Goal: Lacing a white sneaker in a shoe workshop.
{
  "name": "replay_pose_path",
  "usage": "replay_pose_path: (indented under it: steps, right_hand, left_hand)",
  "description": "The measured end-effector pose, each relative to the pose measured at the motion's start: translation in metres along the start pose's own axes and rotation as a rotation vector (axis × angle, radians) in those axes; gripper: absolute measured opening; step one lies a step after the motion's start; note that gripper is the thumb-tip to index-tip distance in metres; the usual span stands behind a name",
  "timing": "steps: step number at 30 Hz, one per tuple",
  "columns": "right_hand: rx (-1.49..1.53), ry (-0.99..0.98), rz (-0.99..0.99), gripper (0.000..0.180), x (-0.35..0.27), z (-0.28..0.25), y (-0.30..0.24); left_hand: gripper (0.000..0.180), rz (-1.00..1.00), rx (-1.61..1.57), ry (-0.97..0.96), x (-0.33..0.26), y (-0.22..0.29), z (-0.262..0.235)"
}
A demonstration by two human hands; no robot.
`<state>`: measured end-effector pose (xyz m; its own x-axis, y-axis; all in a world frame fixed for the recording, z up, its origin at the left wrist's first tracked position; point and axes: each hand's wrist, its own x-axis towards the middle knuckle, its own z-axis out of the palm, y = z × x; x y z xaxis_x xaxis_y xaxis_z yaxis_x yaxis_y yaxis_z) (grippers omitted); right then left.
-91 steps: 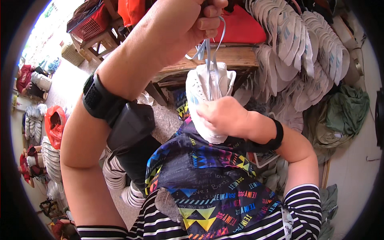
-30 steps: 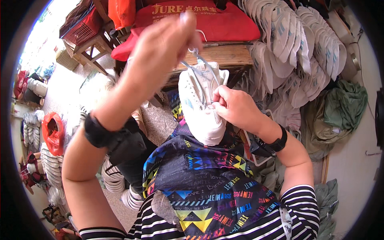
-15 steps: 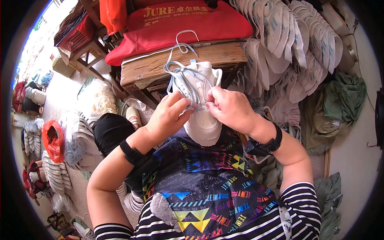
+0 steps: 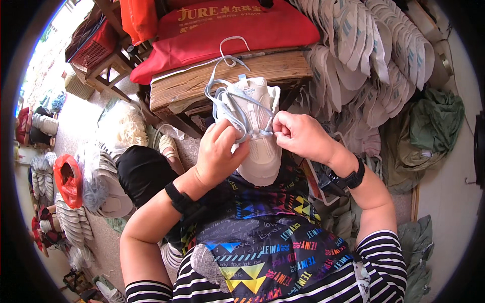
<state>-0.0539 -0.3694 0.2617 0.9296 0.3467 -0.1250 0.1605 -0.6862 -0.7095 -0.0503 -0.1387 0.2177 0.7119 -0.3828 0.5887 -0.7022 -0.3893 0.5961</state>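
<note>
a bench of rough brown wood (image 4: pixel 283 65) stands just beyond the work, a flat red fabric bag (image 4: pixel 237 30) lying across its top. to the right hang thick rows of white, fan-stacked shoe uppers (image 4: pixel 353 40), with a crumpled heap of dark green cloth (image 4: pixel 437 126) beyond them. on the left, a pale cream bundle of strands (image 4: pixel 124 123) lies on the floor near a knee in black cloth (image 4: pixel 146 169).

between the two hands is a white low-cut shoe (image 4: pixel 260 166), toe toward the person above a dark, multicoloured printed apron (image 4: pixel 283 242), heel end by the bench. the left hand (image 4: pixel 222 151), hiding part of the shoe's left side, pinches a pale blue flat lace (image 4: pixel 260 133) between thumb and forefinger. the right hand (image 4: pixel 302 139), fingers curled, has thumb and forefinger pressed together at the right eyelet edge; whether lace lies between them i cannot tell.
</note>
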Motion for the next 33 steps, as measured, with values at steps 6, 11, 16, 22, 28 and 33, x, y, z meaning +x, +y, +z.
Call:
replay_pose_path:
  steps: [6, 11, 16, 22, 28, 33]
  right_hand:
    - [-0.041, 0.066, -0.043, 0.012, -0.002, -0.006, -0.013]
    - [-0.007, 0.183, -0.267, 0.012, 0.018, 0.005, -0.021]
    - [-0.319, 0.163, -0.647, 0.021, 0.042, 0.011, -0.022]
    - [-0.712, 0.056, -0.756, 0.018, 0.053, 0.008, -0.025]
    - [-0.766, 0.153, -0.833, 0.024, 0.06, -0.001, -0.02]
    - [-0.721, 0.262, -0.829, 0.02, 0.055, 0.001, -0.014]
  left_hand:
    - [0.019, -0.321, 0.007, 0.106, -0.01, -0.004, 0.01]
    - [0.016, -0.635, -0.164, 0.072, -0.029, 0.0, 0.016]
    - [0.015, -0.608, -0.236, 0.095, -0.022, 0.007, 0.015]
    - [0.012, -0.476, -0.155, 0.206, -0.019, 0.001, 0.021]
    - [0.016, -0.581, -0.217, 0.126, -0.024, 0.0, 0.022]
    - [0.017, -0.495, -0.208, 0.061, -0.025, 0.0, 0.015]
